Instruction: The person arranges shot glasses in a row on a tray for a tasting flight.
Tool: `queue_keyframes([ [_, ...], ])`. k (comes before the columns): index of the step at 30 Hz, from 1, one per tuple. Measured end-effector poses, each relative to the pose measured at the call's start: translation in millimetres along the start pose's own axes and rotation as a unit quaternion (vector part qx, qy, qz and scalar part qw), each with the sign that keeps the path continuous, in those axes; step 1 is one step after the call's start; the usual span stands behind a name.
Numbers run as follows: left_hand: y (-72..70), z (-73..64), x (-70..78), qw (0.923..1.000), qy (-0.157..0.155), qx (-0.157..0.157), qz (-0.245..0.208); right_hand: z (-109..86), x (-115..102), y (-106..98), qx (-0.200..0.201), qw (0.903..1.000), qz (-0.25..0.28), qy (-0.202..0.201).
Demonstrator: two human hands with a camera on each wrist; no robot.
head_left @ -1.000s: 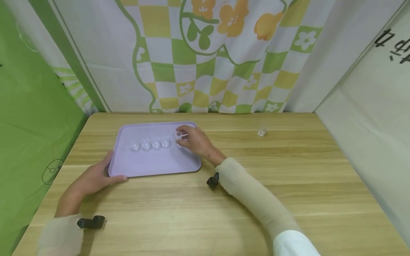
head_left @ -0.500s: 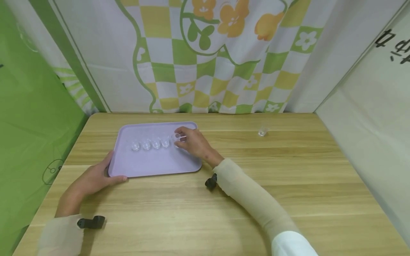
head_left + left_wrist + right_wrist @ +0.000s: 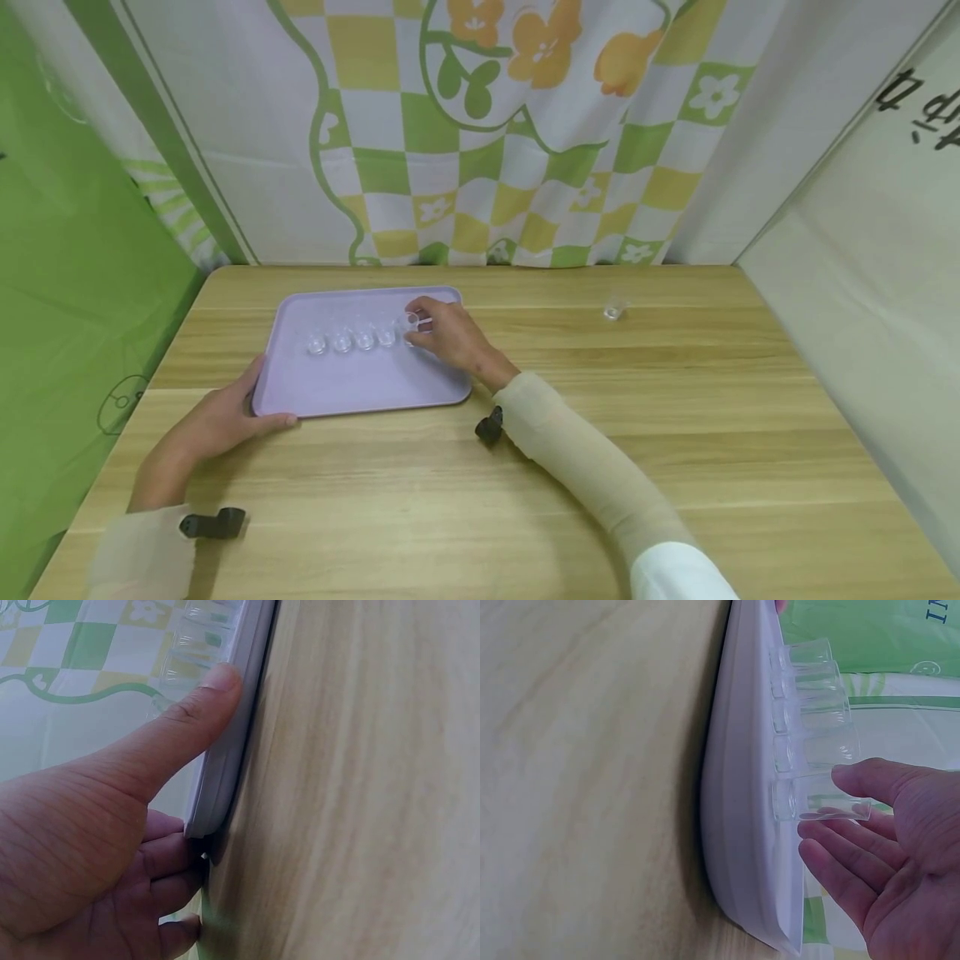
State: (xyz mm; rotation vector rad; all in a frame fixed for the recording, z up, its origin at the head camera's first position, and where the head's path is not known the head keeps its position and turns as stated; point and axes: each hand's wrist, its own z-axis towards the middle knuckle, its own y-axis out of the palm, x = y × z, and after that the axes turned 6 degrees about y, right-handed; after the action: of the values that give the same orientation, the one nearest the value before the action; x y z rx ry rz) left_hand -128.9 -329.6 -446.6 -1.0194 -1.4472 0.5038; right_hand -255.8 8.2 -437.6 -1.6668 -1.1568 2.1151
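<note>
A lilac tray [image 3: 360, 385] lies on the wooden table. My left hand [image 3: 213, 422] holds its near left corner, thumb along the front edge and fingers at the left side. With thumb and fingers, my right hand [image 3: 453, 335] grips a small clear shot glass [image 3: 823, 796] upright at the right end of a row on the tray. Several matching glasses [image 3: 364, 337] stand to its left, close together. In the right wrist view the held glass is right at the tray floor, close beside its neighbour [image 3: 825, 746].
One more clear glass [image 3: 613, 311] stands alone on the wooden table [image 3: 637, 433], toward the back right. A patterned curtain [image 3: 487, 192] hangs behind the table's far edge. Green [image 3: 75, 208] and white [image 3: 862, 250] walls flank it.
My right hand has moved slightly left with the shot glass, bringing it nearer to the row. My left hand and the tray have stayed in place.
</note>
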Motion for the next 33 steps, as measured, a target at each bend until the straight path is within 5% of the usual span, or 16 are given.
queue_keyframes([
  [33, 1.0, 0.5, -2.5, 1.0, 0.0, 0.0, 0.005, -0.9, 0.6, 2.1, -0.002, 0.9996, -0.027, -0.006],
])
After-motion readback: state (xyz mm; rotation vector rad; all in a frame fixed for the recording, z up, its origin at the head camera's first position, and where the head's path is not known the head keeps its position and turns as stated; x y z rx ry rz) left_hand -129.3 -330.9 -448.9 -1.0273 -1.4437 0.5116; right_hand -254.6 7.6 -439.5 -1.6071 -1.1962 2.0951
